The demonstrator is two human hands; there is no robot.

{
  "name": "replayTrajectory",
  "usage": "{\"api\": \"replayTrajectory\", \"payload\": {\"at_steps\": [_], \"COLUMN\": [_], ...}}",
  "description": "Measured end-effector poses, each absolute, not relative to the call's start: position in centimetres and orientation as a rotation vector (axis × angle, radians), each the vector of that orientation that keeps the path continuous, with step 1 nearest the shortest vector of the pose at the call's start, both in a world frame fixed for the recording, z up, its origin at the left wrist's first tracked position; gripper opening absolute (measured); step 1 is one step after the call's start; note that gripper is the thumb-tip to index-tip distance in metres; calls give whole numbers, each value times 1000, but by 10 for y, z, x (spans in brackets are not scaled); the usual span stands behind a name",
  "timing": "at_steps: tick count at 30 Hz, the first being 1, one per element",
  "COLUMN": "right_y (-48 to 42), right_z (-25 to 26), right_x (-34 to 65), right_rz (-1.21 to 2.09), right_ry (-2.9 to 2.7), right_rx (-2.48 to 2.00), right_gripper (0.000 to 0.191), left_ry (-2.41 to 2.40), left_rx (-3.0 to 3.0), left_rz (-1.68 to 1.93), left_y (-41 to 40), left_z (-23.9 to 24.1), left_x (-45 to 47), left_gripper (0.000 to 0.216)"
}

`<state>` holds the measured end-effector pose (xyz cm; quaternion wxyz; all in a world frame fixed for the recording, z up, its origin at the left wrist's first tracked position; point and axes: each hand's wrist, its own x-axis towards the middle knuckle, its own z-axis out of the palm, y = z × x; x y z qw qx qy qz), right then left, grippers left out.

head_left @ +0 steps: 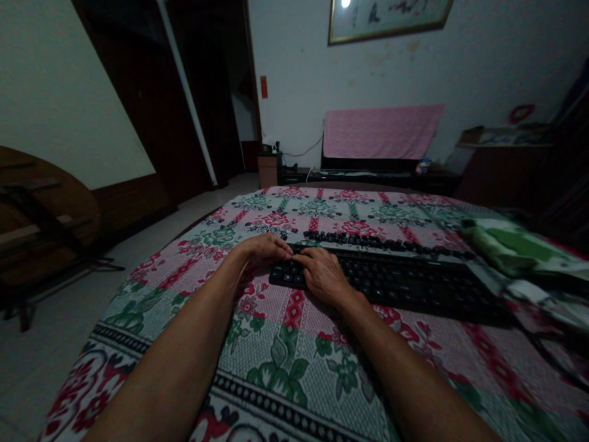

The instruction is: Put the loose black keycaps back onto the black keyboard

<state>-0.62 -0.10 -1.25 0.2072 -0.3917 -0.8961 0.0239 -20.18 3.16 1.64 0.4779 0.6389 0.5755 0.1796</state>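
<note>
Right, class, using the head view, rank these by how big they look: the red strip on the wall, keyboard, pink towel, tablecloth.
Largest to smallest, as they look:
1. Tablecloth
2. Keyboard, partly covered by a hand
3. Towel, farther from the camera, so its true rank is unsure
4. Red strip

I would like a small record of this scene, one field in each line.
Left hand: at the keyboard's far left corner
Right hand: over the left part of the black keyboard, fingertips close to the left hand's
Behind keyboard: row of small black pieces
Surface: floral tablecloth
Far wall: framed picture
</note>
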Motion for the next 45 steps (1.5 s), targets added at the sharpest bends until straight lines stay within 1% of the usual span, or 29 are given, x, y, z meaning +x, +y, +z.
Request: {"api": "replayTrajectory", "payload": {"at_steps": [4,17,23,32,38,45], "right_y": [-2,-1,-2,0,-1,-2], "right_z": [-12,-13,-11,-11,-13,-13], "right_x": [-6,-8,-7,-10,-8,-8], "right_rz": [71,45,55,85,71,65], "right_ry": [-2493,-2508,-2525,-2522,-2487,-2482], "right_rx": [-1094,-1115,-1127,-1103,-1108,-1094], "right_gripper": [40,39,39,39,39,38], "left_ry": [1422,1466,1497,1533,1343,1337], "left_rx": [1557,1629,1650,1733,1717,1702], "left_rz": [440,460,437,342,397,428], "left_y": [30,34,38,36,34,32], "left_z": [19,13,9,15,13,13], "left_x": [-198,-195,-195,-191,-199,-200], "left_gripper": [31,24,21,13,23,26]}}
